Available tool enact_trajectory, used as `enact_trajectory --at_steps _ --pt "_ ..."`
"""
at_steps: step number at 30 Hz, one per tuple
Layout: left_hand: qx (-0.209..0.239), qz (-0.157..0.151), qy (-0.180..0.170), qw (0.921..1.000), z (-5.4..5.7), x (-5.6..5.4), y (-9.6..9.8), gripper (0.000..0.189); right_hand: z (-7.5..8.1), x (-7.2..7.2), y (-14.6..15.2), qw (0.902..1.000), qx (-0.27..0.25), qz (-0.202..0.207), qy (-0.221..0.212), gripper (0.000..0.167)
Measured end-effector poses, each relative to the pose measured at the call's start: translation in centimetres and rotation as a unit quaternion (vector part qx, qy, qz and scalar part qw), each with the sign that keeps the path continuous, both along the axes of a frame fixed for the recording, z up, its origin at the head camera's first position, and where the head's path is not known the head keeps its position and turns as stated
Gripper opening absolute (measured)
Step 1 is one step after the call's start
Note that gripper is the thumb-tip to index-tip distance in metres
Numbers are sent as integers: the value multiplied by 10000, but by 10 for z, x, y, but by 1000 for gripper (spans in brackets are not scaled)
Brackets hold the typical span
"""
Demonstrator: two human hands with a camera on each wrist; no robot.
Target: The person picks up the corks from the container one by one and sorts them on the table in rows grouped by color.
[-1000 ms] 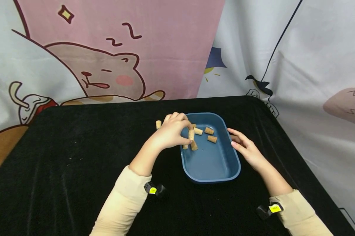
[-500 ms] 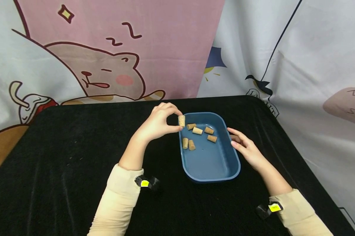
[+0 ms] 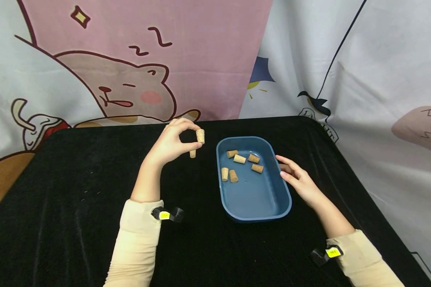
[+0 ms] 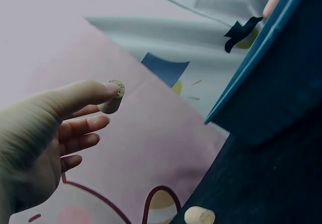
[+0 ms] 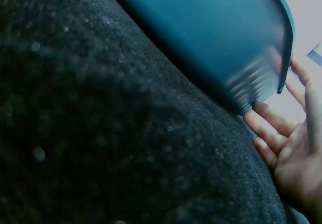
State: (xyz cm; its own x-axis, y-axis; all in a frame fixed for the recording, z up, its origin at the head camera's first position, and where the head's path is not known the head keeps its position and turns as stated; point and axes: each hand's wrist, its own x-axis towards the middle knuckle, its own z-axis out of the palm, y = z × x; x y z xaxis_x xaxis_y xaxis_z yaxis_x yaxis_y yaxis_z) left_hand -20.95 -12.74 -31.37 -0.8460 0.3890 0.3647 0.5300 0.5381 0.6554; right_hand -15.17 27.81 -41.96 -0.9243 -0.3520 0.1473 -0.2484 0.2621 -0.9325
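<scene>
Between thumb and fingers, my left hand point(image 3: 170, 140) pinches a cork point(image 3: 200, 136) above the cloth, left of the blue bin point(image 3: 255, 218). A second cork point(image 3: 192, 154) stands on the cloth just below that hand; the left wrist view shows this loose cork point(image 4: 199, 215) at the bottom edge. Several corks lie in the bin, among them a pale cork point(image 3: 239, 159) and a browner cork point(image 3: 233, 176). My right hand point(image 3: 299, 180) touches the bin's right side with extended fingers; in the right wrist view its fingertips meet the bin's outer wall point(image 5: 216, 38).
A black cloth point(image 3: 75, 207) covers the table. Behind it hangs a printed curtain point(image 3: 208, 59) with a cartoon bear. Each wrist carries a small black camera, such as the left camera point(image 3: 169, 214).
My left hand has moved left from over the bin to outside it, carrying the pinched cork. The other corks in the bin stay about where they were, and my right hand has kept its place.
</scene>
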Motion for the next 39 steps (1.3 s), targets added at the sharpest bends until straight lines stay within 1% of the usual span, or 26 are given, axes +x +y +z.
enact_trajectory --at_steps 5,10,15,22,31,39 --pt "128 58 -5 9999 -3 -3 -13 36 0 1 0 10000 -12 -15 22 49" --pt "75 223 -26 9997 -8 -7 -22 37 0 2 1 10000 -74 -13 64 49" --pt "53 389 -160 9991 -14 -10 -31 37 -1 2 2 9999 -48 -13 98 49" --pt "44 650 -454 9968 -28 -14 -42 38 -1 1 0 10000 -4 -6 -10 49" --pt "71 815 -730 9940 -45 -19 -52 38 1 2 0 10000 44 -4 16 49" --pt "55 750 -942 9927 -61 -23 -58 37 0 1 0 10000 32 -20 78 49"
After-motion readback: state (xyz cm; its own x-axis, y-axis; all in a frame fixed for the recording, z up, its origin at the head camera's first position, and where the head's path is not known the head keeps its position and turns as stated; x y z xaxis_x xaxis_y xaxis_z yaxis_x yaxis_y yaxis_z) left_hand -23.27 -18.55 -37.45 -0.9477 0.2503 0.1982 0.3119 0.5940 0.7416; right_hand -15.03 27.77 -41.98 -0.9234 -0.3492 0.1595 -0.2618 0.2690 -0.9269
